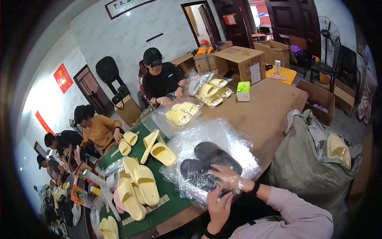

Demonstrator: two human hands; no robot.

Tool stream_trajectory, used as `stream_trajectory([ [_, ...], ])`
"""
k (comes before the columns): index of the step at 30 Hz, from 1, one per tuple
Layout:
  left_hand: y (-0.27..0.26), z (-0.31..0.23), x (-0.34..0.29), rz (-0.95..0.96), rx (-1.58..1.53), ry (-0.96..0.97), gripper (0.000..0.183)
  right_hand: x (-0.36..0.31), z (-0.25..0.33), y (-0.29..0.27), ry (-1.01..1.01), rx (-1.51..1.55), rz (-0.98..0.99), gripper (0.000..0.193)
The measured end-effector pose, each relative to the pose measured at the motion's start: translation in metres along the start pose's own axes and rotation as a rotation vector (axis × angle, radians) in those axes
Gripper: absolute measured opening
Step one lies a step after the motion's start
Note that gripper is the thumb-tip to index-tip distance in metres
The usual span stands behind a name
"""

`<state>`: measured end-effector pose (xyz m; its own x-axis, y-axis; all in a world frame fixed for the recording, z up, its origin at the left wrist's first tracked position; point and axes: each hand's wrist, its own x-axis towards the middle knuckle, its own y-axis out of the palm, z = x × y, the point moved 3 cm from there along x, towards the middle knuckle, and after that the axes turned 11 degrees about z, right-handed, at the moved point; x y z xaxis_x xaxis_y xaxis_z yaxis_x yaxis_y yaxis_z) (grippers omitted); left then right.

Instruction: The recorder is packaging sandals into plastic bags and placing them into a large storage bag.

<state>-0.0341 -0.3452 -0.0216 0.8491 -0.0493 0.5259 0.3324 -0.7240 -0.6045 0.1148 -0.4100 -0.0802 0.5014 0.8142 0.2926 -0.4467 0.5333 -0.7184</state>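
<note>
A pair of dark grey slippers (213,158) lies in a clear plastic bag, on top of a stack of clear plastic bags (234,137) at the table's near side. My right hand (227,177) rests on the bag over the slippers' near end, fingers spread. Close below it, my left hand (219,207) is bent at the near edge of the bag, its fingertips closed on the plastic. Left of the stack, loose pale yellow slippers (146,184) lie on the green mat (175,205), some overlapping.
Bagged yellow slippers (183,113) lie across the table before a person in black (162,83). A green and white box (243,91) and an open carton (240,63) stand farther back. At right is a large grey-green sack (302,159) holding bagged slippers. More people sit at left.
</note>
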Motion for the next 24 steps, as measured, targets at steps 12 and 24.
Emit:
stream_trajectory([
  [12, 0.017, 0.014, -0.033, 0.241, 0.154, -0.239, 0.011, -0.075, -0.028, -0.012, -0.114, -0.303, 0.272, 0.059],
  [24, 0.018, 0.009, -0.03, 0.228, -0.059, -0.37, 0.01, -0.061, -0.018, 0.004, 0.439, 0.037, -0.151, 0.063],
])
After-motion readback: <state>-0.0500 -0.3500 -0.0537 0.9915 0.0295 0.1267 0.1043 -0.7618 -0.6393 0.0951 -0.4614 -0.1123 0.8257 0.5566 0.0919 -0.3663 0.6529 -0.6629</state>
